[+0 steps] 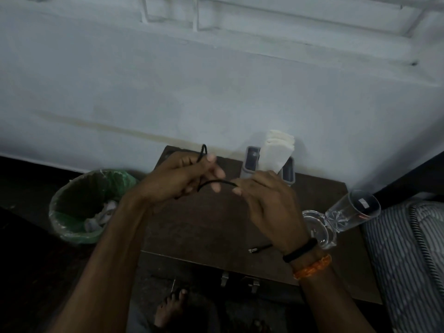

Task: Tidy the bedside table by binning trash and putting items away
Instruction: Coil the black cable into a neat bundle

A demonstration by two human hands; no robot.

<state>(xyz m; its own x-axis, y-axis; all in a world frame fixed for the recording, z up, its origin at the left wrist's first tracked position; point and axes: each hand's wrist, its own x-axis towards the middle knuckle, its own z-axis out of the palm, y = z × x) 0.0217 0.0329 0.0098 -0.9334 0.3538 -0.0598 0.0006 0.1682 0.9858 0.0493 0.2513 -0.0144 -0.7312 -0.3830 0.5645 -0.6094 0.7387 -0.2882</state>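
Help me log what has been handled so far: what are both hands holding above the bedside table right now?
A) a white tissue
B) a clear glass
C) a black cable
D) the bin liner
C: the left hand and right hand each pinch the black cable, which arcs between them; the clear glass stands apart.

Single head view, looking steeply down, close over bedside table (216, 224).
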